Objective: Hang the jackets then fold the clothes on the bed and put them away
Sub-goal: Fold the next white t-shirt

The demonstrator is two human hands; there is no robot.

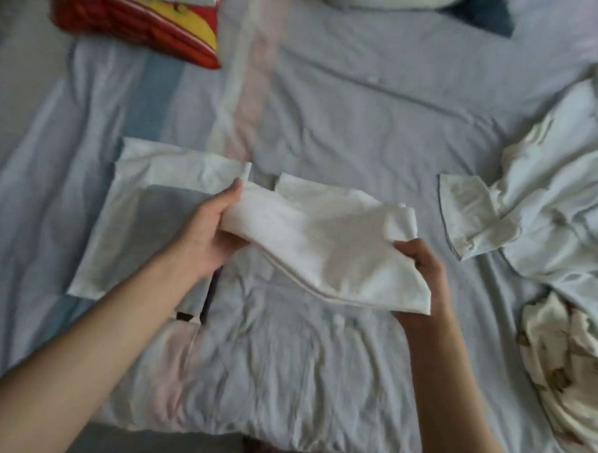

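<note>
- white garment (pixel 324 241) — partly folded, held up just above the bed (pixel 364 119), mid-width, toward the near edge
- left hand (pixel 211 232) grasps its left end, thumb on top
- right hand (pixel 422 276) pinches its near right corner
- flat white cloth (pixel 145 185) lies on the sheet, left of the garment, partly under it
- crumpled pale shirt (pixel 548 209) and cream patterned garment (pixel 565 368) — by the right edge
- red-and-yellow pillow (pixel 138 24) near the far left corner

The red cushion (pixel 135 24), far left, is blurred and partly covered. The pale clothes (pixel 548 209) are cropped by the right edge. The fingers of the right hand (pixel 422 279) are hidden beneath the white garment (pixel 324 248).
</note>
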